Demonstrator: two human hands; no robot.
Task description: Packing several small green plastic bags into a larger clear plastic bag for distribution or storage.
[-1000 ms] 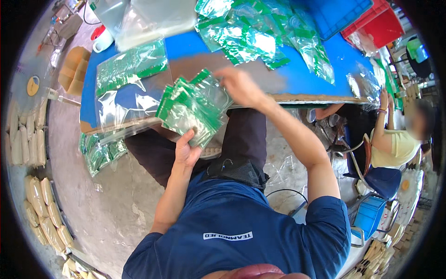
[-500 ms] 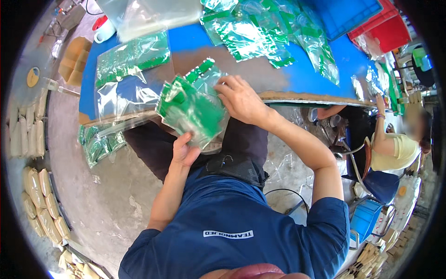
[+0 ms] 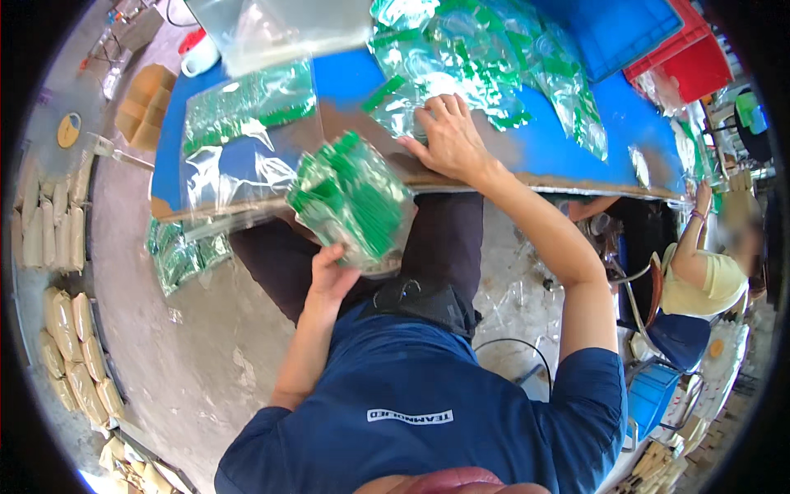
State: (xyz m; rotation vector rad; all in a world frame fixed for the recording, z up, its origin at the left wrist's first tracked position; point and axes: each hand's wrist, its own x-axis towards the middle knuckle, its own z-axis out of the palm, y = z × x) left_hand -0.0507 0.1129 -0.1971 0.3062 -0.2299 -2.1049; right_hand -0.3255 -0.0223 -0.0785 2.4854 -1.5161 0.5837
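My left hand [image 3: 332, 274] grips the lower edge of a stack of clear plastic bags with green strips [image 3: 354, 202]. The stack is held tilted above my lap, in front of the table edge, its top fanned a little. My right hand [image 3: 454, 142] is over the table's near side, thumb apart from the bent fingers. Its fingertips rest on or just above a clear bag with a green strip [image 3: 397, 105], at the near left of a loose pile of similar bags [image 3: 477, 58]. Whether the fingertips press on that bag is hard to see.
A flat clear bag stack [image 3: 251, 107] lies on the blue table [image 3: 337, 74], overhanging its edge. Clear sheets [image 3: 288, 37], a white mug [image 3: 200, 56], a blue crate [image 3: 613, 37] and a red crate [image 3: 687, 70] are farther back. Another person [image 3: 699, 276] sits at right.
My right hand has moved from beside the held stack, up and right onto the table. A green-striped bag that lay by the stack is now by the pile. My left hand keeps its grip.
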